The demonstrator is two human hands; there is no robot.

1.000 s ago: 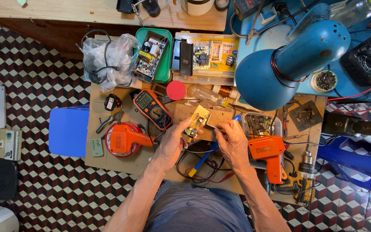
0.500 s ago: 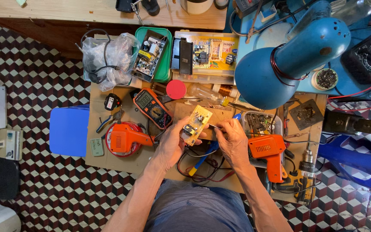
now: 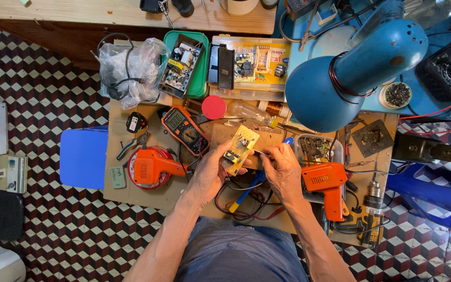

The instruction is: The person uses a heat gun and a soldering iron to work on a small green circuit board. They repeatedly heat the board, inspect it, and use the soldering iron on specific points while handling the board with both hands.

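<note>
We see left hand (image 3: 210,175) gripping yellow circuit board (image 3: 239,149), right hand (image 3: 284,171) pinching thin probe (image 3: 260,153) against it; flat yellow package (image 3: 259,60) lies beyond board.

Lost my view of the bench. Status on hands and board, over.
Left hand holds yellow circuit board, tilted. Right hand puts thin tool to board's edge. Blue lamp overhangs, clear of hands.

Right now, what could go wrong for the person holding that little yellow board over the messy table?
The left hand holds the yellow circuit board by its edge only, so it might slip or tilt while the right hand pokes it with a thin metal tool. The tool's tip could slide off toward the fingers. Loose wires lie just under both hands, so a wrist might snag them and tug something off the crowded cardboard-topped table.
</note>
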